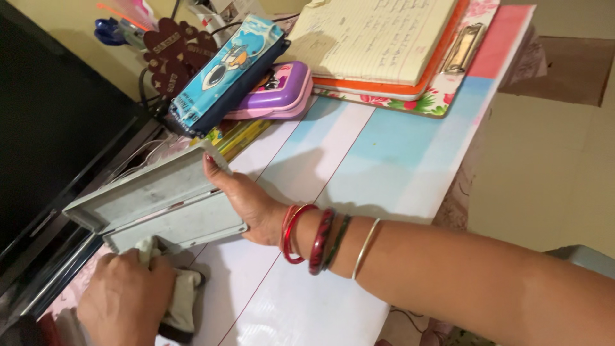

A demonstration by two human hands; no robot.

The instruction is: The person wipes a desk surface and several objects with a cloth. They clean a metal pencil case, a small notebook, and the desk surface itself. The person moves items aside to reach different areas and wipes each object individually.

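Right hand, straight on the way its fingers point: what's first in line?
The right hand already grips the grey box. Past its fingertips, probably the yellow pencils, then the blue pencil case; depth is unclear.

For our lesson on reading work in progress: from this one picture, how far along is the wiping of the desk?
Done: little can be told; the bare desk top looks clean. In hand: the right hand tilts a grey flat box up on edge, and the left hand presses a cloth on the desk beside it. Left: the pencil cases and clipboard lie unmoved at the back.
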